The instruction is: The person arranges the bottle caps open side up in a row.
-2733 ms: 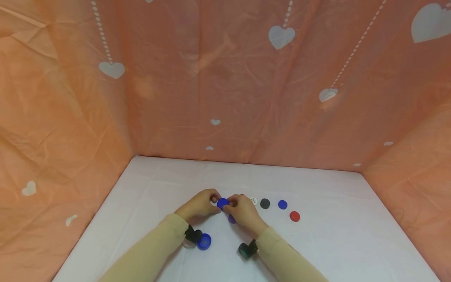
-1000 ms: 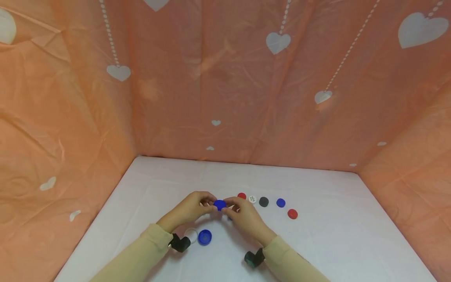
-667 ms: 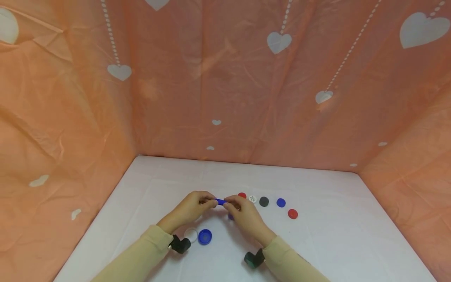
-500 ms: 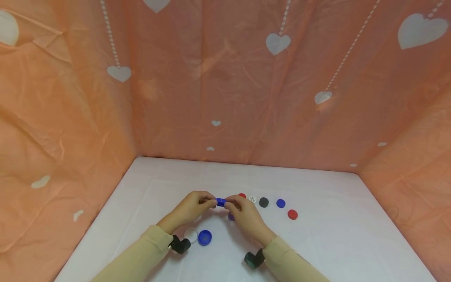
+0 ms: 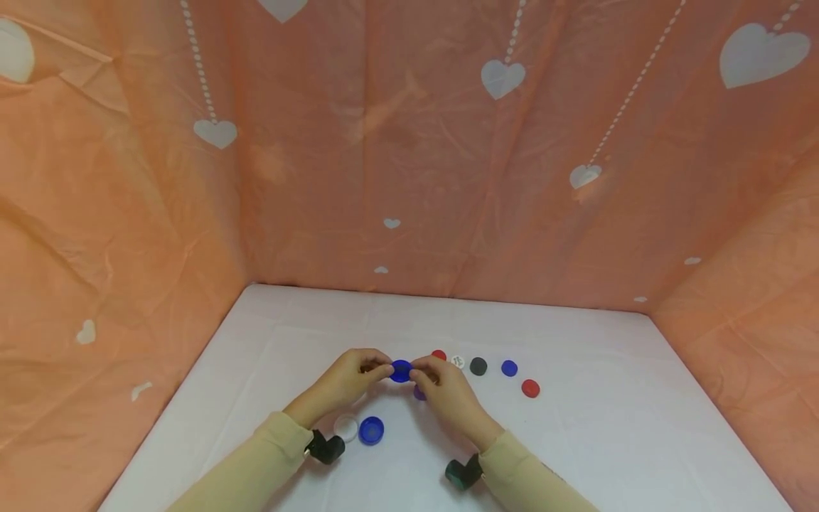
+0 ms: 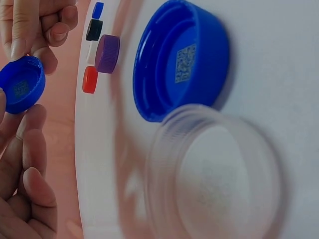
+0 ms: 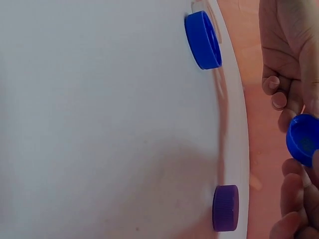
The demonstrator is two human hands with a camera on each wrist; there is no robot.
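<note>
A blue bottle cap (image 5: 401, 371) is pinched at its edges between my left hand (image 5: 350, 373) and my right hand (image 5: 450, 395), raised above the table. Its hollow inside faces the head camera, and both wrist views show that inside too; in the left wrist view a small printed code shows in the held cap (image 6: 22, 85). Close by my right hand, a purple cap (image 5: 419, 392) stands on the table, partly covered by that hand in the head view. Nearer my left wrist lie a larger blue cap (image 5: 371, 431), hollow side up, and a translucent whitish cap (image 5: 346, 428).
Beyond my right hand runs a row of caps on the white table (image 5: 608, 412): red (image 5: 439, 355), white (image 5: 457, 362), black (image 5: 478, 366), blue (image 5: 509, 368) and another red cap (image 5: 530, 388). Orange cloth walls with hearts (image 5: 409, 178) enclose the back and sides.
The blue cap has been turned over between my fingers, from its top showing, through edge-on, to its hollow inside showing. My left forearm has shifted left since the earliest frame.
</note>
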